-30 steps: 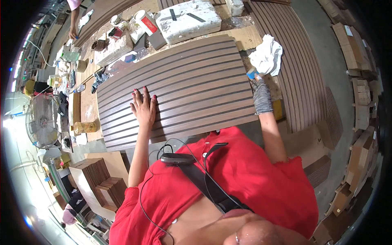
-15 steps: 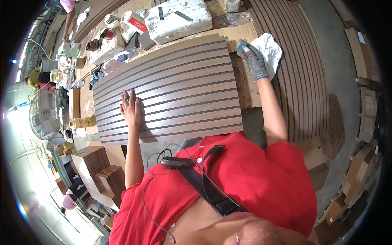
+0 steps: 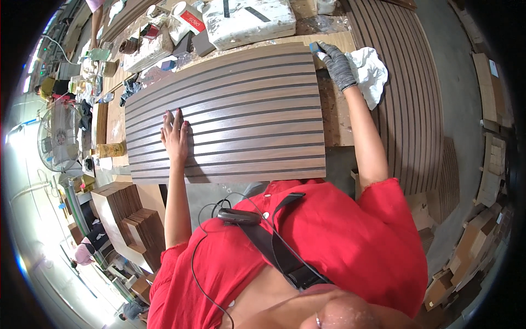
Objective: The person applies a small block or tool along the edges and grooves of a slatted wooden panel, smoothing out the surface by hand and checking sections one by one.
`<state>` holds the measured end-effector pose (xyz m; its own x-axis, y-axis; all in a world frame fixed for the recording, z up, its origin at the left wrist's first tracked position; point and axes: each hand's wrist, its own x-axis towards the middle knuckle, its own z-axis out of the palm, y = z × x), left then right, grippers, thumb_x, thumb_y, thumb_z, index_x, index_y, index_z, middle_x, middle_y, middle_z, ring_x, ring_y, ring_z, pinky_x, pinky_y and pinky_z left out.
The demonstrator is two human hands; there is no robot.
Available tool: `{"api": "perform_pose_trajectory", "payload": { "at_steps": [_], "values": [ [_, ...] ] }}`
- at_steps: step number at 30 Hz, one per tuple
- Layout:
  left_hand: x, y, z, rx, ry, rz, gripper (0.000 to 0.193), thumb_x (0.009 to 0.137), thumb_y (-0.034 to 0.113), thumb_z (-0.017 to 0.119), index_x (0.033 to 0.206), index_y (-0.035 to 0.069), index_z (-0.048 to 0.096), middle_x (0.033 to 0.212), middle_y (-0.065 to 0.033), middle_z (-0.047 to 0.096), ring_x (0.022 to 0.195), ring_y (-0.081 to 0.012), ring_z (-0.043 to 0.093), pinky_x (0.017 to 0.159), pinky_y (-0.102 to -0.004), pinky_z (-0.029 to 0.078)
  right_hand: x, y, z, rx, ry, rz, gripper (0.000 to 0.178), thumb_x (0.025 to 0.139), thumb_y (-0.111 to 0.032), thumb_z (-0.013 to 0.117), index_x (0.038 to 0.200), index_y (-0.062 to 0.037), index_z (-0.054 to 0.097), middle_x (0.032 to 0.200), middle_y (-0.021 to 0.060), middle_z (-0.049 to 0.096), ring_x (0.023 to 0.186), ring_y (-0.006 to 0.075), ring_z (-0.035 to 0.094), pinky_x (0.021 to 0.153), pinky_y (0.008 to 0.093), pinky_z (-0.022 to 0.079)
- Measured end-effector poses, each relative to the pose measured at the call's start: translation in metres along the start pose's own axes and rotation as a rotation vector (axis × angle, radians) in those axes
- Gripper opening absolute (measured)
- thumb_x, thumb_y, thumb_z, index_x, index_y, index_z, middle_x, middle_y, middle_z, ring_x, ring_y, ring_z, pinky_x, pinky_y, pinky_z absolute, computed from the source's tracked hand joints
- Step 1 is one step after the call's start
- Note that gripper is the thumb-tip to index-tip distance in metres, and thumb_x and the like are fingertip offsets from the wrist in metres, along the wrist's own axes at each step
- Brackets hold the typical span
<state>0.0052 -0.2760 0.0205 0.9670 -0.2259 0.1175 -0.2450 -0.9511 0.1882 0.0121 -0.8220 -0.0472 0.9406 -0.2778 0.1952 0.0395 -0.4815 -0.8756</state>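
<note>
A brown slatted panel (image 3: 246, 120) with dark grooves lies in front of me on the workbench. My bare left hand (image 3: 175, 138) rests flat on its left half, fingers apart. In a grey knit glove, my right hand (image 3: 337, 68) grips a small blue block (image 3: 315, 47) at the panel's far right corner. The block appears to touch the panel's right edge, though the fingers partly cover it. Beside the glove lies a crumpled white cloth (image 3: 371, 74).
Behind the panel stand a paint-spattered white block (image 3: 249, 24), a red-and-white cup (image 3: 188, 17) and dark blocks (image 3: 203, 44). More slatted panels (image 3: 408, 109) lie to the right. A fan (image 3: 57, 137) stands at left; another person's arm (image 3: 95, 27) shows at far left.
My right hand has moved left with the blue block, from beside the cloth to the panel's far right corner. My left hand stays flat on the panel.
</note>
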Motion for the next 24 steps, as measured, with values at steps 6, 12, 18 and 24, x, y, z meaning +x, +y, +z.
{"api": "perform_pose_trajectory", "payload": {
  "at_steps": [6, 12, 18, 24],
  "values": [
    [0.000, -0.001, 0.000, 0.012, 0.016, 0.015, 0.051, 0.102, 0.045, 0.039, 0.149, 0.025, 0.044, 0.160, -0.0113, 0.028, 0.149, -0.0280, 0.021, 0.119, -0.0458, 0.011, -0.012, 0.004, 0.000, 0.072, 0.004, 0.065, 0.038, 0.094, -0.011, 0.062, 0.130, -0.0026, 0.059, 0.125, 0.0159, 0.063, 0.116, 0.0274, 0.060, 0.101, 0.0339, 0.045],
    [0.000, 0.000, -0.001, 0.017, -0.001, 0.004, 0.052, 0.102, 0.046, 0.038, 0.149, 0.024, 0.044, 0.160, -0.0115, 0.028, 0.149, -0.0275, 0.021, 0.119, -0.0457, 0.011, -0.009, -0.005, 0.002, 0.010, 0.032, 0.004, 0.037, 0.094, -0.011, 0.062, 0.129, -0.0023, 0.060, 0.124, 0.0163, 0.064, 0.114, 0.0272, 0.061, 0.100, 0.0344, 0.046],
    [0.000, 0.000, 0.000, 0.012, -0.006, -0.007, 0.051, 0.102, 0.045, 0.037, 0.149, 0.024, 0.044, 0.160, -0.0105, 0.027, 0.149, -0.0277, 0.021, 0.120, -0.0456, 0.011, -0.035, -0.014, -0.003, -0.024, 0.018, 0.048, 0.037, 0.094, -0.012, 0.062, 0.129, -0.0012, 0.060, 0.123, 0.0171, 0.064, 0.114, 0.0274, 0.061, 0.101, 0.0348, 0.046],
    [0.000, 0.000, -0.001, 0.016, -0.011, -0.001, 0.052, 0.102, 0.046, 0.037, 0.149, 0.025, 0.043, 0.160, -0.0103, 0.027, 0.149, -0.0280, 0.021, 0.120, -0.0447, 0.010, -0.040, -0.020, -0.002, -0.038, 0.030, 0.012, 0.038, 0.093, -0.011, 0.064, 0.129, -0.0026, 0.060, 0.123, 0.0161, 0.063, 0.114, 0.0270, 0.060, 0.101, 0.0340, 0.045]
  ]
}}
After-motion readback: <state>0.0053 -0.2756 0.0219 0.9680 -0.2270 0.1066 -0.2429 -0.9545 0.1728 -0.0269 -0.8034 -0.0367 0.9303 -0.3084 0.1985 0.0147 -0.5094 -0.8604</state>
